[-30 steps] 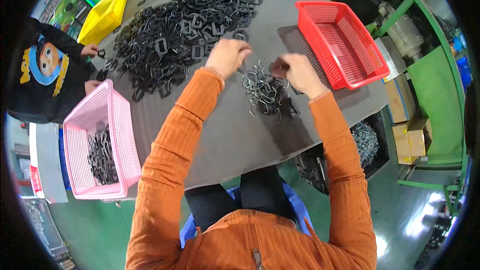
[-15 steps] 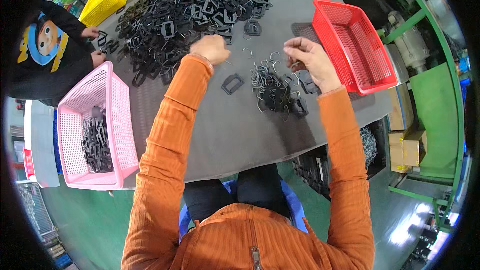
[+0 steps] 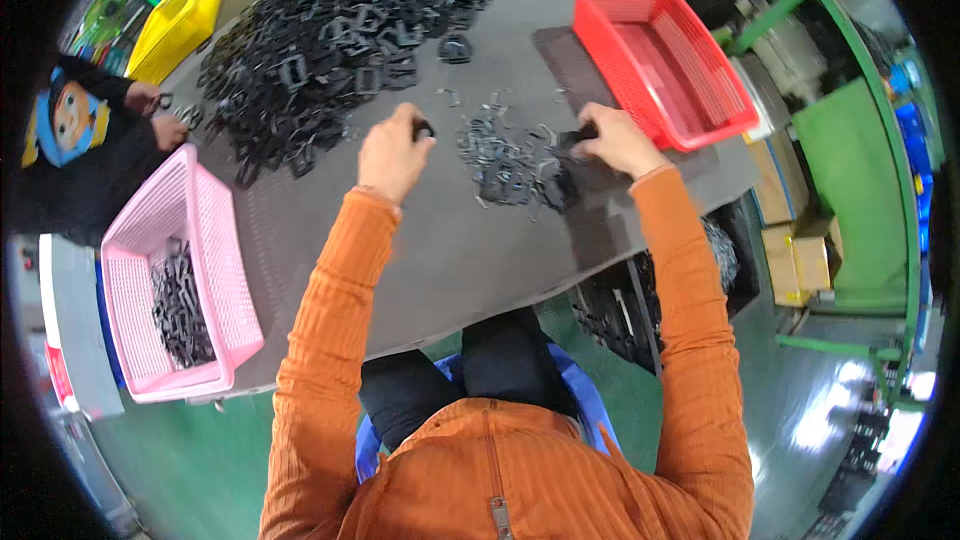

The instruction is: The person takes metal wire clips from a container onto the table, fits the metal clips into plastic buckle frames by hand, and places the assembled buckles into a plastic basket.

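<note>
Grey and wide, the worktable (image 3: 430,250) fills a workshop with a green floor, and a large heap of black plastic buckles (image 3: 340,30) spreads across its far side. Seated on a blue stool (image 3: 585,410), a person in orange ribbed sleeves works at the table's near edge. The left hand (image 3: 392,155) is curled shut around a small black buckle piece (image 3: 424,128), raised just off the surface. The right hand (image 3: 612,140) has its fingers pinched together on a dark part (image 3: 580,137) — its shape is too small to tell — at the edge of a small pile of metal clips and buckles (image 3: 515,168) lying between the two hands. A red basket (image 3: 660,55) stands just beyond the right hand; a pink basket (image 3: 175,280) holding black parts sits at the table's left edge, with a yellow basket (image 3: 185,20) further off. At far left, another person's hands (image 3: 155,115) handle buckles.
</note>
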`<state>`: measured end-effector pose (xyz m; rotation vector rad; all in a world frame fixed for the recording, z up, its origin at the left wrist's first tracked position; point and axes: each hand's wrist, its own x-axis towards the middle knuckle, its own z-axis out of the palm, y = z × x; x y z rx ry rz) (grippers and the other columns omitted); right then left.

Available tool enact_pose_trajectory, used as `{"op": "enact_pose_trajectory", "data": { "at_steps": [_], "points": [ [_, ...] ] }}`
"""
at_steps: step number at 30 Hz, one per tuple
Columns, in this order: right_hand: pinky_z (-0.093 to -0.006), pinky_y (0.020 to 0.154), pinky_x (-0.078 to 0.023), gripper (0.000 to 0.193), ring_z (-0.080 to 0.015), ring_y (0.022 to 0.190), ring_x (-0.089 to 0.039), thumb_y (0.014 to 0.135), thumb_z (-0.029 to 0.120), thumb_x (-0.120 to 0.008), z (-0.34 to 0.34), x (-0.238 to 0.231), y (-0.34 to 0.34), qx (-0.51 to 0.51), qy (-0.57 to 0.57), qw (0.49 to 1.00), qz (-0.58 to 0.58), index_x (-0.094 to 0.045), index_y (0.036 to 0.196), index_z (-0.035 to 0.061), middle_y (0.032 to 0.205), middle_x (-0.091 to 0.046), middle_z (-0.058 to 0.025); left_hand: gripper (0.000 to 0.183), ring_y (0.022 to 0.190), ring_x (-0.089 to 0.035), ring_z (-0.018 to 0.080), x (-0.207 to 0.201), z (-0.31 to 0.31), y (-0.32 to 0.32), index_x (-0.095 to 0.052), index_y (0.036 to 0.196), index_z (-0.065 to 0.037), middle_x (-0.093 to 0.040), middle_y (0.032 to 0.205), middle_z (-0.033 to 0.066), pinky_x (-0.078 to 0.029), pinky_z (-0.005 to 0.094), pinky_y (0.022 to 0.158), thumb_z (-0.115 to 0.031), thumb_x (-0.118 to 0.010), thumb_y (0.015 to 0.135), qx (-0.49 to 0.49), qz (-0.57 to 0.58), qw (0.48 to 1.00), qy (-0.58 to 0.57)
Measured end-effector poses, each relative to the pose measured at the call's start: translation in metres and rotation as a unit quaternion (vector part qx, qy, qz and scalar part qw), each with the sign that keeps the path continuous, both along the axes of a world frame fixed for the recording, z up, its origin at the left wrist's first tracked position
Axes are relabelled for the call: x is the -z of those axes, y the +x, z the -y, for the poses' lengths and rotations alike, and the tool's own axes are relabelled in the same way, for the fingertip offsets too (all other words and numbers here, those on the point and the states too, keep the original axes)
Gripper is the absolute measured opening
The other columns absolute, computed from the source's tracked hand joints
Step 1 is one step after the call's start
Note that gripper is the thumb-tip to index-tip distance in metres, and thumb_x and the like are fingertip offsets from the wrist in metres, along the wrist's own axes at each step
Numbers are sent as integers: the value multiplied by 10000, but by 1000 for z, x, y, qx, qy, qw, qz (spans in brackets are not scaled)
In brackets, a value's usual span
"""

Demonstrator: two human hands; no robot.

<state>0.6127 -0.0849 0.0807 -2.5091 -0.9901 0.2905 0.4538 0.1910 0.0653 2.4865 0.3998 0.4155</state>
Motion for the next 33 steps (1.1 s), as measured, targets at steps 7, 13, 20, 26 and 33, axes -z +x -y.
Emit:
{"op": "enact_pose_trajectory", "data": {
  "at_steps": [7, 13, 20, 26, 33],
  "points": [
    [-306, 656, -463, 242, -209, 692, -601, 729, 116, -702, 73, -25, -89, 99, 187, 977, -36, -631, 932, 5, 736, -638, -106, 231, 745, -616, 106, -35, 86, 4, -587, 962, -24, -660, 890, 78, -496, 237, 534, -140, -693, 792, 149, 28, 966, -209],
    [-309, 688, -467, 240, -171, 753, -610, 781, 195, -699, 75, -31, -122, 151, 283, 938, -130, -653, 930, 12, 824, -649, -109, 373, 966, -608, 230, -13, 177, 3, -483, 1206, -72, -602, 1086, 113, -551, 407, 800, -358, -465, 968, 192, -130, 472, -851],
    [-424, 808, -483, 395, -316, 997, -588, 734, 352, -745, -5, 9, -94, 124, 22, 991, 40, -640, 946, 36, 1024, -597, -172, 240, 850, -647, 167, -9, 94, -50, -570, 1099, -94, -636, 949, 61, -528, 235, 511, -261, -565, 927, 43, 22, 618, -785],
    [-414, 659, -484, 266, -321, 798, -651, 715, 241, -747, -11, -18, -81, 78, 1, 997, 15, -662, 889, 59, 817, -666, -156, 201, 759, -627, 102, -130, -6, -173, -602, 1070, -31, -625, 891, 45, -502, 209, 465, -153, -575, 912, -122, 207, 906, -348],
    [-321, 683, -499, 424, -233, 730, -642, 716, 254, -757, -194, -89, -194, -196, 273, 937, -95, -648, 1043, 6, 873, -662, -163, 193, 700, -551, 79, -114, -121, -296, -620, 1035, -70, -593, 888, 20, -468, 206, 433, -179, -578, 881, -369, 115, 916, -104]
  ]
}}
